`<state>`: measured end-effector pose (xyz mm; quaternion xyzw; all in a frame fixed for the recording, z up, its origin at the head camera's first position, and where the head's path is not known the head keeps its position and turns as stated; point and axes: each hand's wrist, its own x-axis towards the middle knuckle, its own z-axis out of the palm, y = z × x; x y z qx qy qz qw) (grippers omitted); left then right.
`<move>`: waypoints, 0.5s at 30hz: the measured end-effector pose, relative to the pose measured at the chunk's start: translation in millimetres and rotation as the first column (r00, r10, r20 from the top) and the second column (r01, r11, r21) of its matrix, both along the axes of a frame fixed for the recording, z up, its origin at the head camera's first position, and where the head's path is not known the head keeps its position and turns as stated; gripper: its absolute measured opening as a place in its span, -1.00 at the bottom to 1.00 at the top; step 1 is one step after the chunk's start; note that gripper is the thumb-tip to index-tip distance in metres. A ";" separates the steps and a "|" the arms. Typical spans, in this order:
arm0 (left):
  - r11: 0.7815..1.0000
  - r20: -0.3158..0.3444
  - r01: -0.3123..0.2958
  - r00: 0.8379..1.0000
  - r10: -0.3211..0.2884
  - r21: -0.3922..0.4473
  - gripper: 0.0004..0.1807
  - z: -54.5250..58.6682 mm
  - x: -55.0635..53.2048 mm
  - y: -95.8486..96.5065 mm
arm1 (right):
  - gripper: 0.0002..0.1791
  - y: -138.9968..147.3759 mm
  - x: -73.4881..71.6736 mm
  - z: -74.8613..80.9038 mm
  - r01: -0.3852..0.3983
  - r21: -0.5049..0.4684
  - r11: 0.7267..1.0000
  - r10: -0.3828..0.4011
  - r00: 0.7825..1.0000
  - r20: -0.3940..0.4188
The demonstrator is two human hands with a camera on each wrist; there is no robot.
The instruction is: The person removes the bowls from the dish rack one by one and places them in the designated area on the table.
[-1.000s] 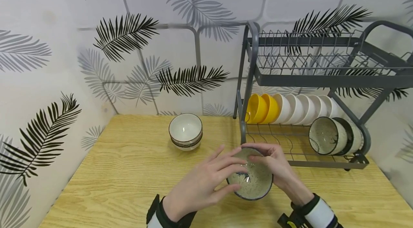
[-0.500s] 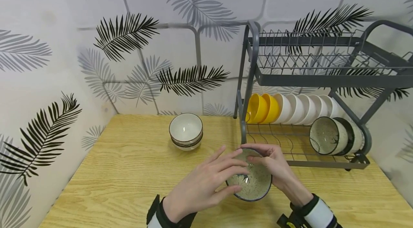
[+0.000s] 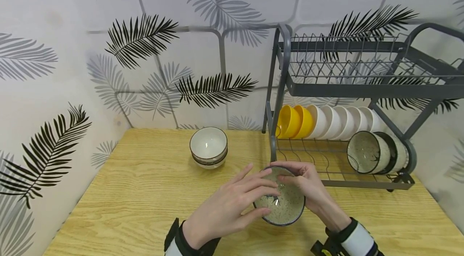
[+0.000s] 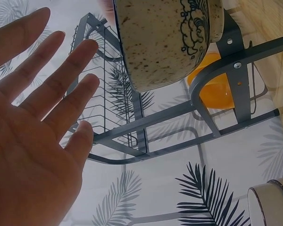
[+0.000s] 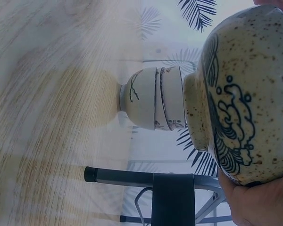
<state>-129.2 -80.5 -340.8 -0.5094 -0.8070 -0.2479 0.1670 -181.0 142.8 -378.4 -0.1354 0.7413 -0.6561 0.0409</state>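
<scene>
Speckled bowl (image 3: 288,205) is held above the tabletop (image 3: 137,195) by the right grip (image 3: 313,185), its rim pinched near one o'clock, thumb inside. The left grip (image 3: 232,203) is opened wide, nothing held, at the bowl's nine o'clock. Stacked bowls (image 3: 208,145) are seen toward ten, the dish rack (image 3: 362,90) toward one.
</scene>
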 end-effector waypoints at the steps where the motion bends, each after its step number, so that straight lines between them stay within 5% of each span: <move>1: 1.000 -0.009 0.000 1.000 0.000 -0.006 -0.63 0.1 -0.1 0.0 | -0.60 0.0 0.0 0.0 0.000 0.000 1.000 0.000 1.000 0.004; 15: 0.999 0.005 0.022 1.000 -0.021 -0.044 -0.64 -10.9 -9.5 3.8 | -0.59 0.5 0.5 2.6 0.007 0.010 1.000 -0.007 0.999 0.035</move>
